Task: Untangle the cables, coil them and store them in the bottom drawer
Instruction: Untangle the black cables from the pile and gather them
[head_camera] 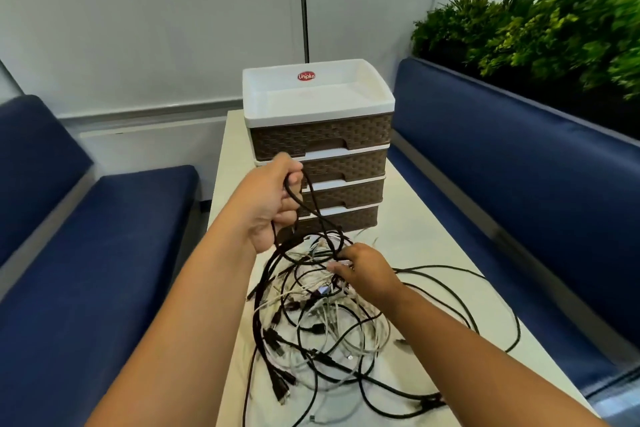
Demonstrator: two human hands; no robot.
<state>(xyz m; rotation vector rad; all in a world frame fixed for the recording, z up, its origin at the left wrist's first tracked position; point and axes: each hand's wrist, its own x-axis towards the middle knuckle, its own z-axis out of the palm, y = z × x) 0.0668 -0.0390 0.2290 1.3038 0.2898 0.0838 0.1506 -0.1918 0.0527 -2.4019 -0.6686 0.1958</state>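
Cables (pixel 322 315): black and white ones in 1 tangled heap on the near half of the table (pixel 433 239), not yet sorted.
Left hand (pixel 273 201): fingers curled round a black cable (pixel 313 198), lifted above the heap.
Right hand (pixel 363 265): down in the heap's far side, fingertips pinching a strand.
Drawers (pixel 320 163): 4, all closed, at the far end; the bottom one is partly hidden.
Risk: a hard pull likely tightens knots or drags the heap off the near edge.
Risk: the long black loop at right may snag.
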